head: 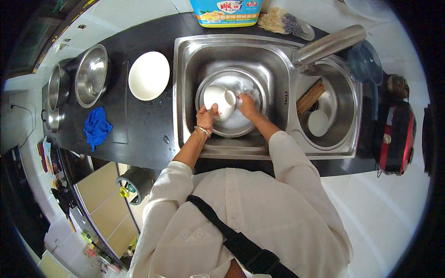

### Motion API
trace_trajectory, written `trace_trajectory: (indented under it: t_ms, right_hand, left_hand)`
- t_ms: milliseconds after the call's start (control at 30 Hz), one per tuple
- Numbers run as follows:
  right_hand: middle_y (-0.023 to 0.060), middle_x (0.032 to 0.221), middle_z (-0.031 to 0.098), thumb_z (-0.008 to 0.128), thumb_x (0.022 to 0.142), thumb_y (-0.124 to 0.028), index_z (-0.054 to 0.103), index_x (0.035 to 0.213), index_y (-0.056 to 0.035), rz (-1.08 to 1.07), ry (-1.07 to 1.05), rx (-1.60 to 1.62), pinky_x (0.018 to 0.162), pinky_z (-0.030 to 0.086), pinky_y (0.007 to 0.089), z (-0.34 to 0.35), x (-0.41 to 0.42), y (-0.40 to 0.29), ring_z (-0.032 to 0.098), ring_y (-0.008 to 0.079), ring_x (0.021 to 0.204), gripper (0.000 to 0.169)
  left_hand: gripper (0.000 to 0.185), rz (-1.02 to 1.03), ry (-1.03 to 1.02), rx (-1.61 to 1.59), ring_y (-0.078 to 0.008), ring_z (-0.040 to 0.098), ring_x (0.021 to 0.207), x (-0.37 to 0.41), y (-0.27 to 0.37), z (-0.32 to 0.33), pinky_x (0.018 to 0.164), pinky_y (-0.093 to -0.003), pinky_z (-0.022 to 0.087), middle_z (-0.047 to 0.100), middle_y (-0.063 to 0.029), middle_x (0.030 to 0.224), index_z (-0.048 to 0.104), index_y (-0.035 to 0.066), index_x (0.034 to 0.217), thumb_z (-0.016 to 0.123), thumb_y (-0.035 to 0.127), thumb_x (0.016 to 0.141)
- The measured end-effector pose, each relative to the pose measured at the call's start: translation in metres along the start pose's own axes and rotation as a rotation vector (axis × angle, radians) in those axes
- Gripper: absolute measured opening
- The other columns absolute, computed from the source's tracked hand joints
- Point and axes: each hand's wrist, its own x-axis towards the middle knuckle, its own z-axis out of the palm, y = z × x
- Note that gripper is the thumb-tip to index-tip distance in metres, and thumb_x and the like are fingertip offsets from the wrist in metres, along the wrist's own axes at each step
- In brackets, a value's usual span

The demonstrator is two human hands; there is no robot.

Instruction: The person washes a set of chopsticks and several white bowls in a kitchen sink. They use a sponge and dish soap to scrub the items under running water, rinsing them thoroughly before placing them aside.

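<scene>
My left hand (205, 118) grips a white bowl (216, 96) by its side, thumb on the outer wall. The bowl is tipped over, its foot ring facing right. My right hand (247, 106) is closed on a whitish cloth-like thing (256, 93), blurred and partly hidden by the fingers, close beside the bowl's foot. Both hands are above a round metal basin (232, 133) that holds cloudy, foamy water. This basin stands in the large compartment of a stainless steel sink (194, 52).
The small sink compartment (347, 139) holds wooden chopsticks (311, 97) and a white round dish (318, 123). A faucet (330, 45) angles over the divider. Left on the counter are a white bowl (149, 76), steel bowls (92, 76) and a blue cloth (98, 128). A detergent jug (227, 14) stands behind.
</scene>
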Motion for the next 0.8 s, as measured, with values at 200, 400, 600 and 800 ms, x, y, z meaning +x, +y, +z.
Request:
trace_trajectory:
  t_ms: [200,400,600,800]
  right_hand:
    - [0.0152,0.095,0.055,0.059,0.070,-0.001,0.055,0.092,-0.0050,-0.210,0.181,0.451,0.079,0.041,0.0372,-0.060,-0.033,-0.095,0.051,0.0337,0.093,0.023]
    - [0.0174,0.088,0.054,0.054,0.074,-0.010,0.054,0.085,-0.0018,-0.458,0.304,0.066,0.075,0.042,0.0423,-0.049,-0.006,-0.096,0.052,0.0342,0.085,0.014]
    - [0.0231,0.093,0.056,0.044,0.080,-0.022,0.056,0.088,0.0002,0.269,-0.025,0.232,0.077,0.042,0.0413,-0.069,0.004,-0.096,0.055,0.0356,0.085,0.027]
    - [0.0237,0.107,0.052,0.047,0.078,-0.020,0.048,0.107,0.0028,0.644,0.096,0.447,0.087,0.038,0.0409,-0.033,-0.028,-0.072,0.049,0.0365,0.100,0.038]
  left_hand:
    - [0.021,0.047,0.008,0.039,-0.0116,0.054,0.060,0.013,-0.008,-0.009,0.054,-0.0253,0.041,0.057,-0.0021,0.070,0.051,0.007,0.082,0.068,0.014,0.073]
    - [0.022,0.137,-0.077,0.166,-0.0092,0.048,0.057,0.001,-0.001,0.010,0.054,-0.0238,0.039,0.056,-0.0004,0.068,0.051,0.009,0.081,0.070,0.018,0.072]
    - [0.023,0.195,-0.080,0.129,-0.0081,0.047,0.057,0.008,-0.012,0.001,0.055,-0.0247,0.039,0.055,0.0016,0.066,0.056,0.007,0.082,0.071,0.019,0.070]
    - [0.022,0.240,-0.061,0.212,-0.0074,0.048,0.057,-0.004,-0.007,0.008,0.054,-0.0238,0.040,0.057,0.0011,0.067,0.057,0.006,0.083,0.070,0.020,0.071]
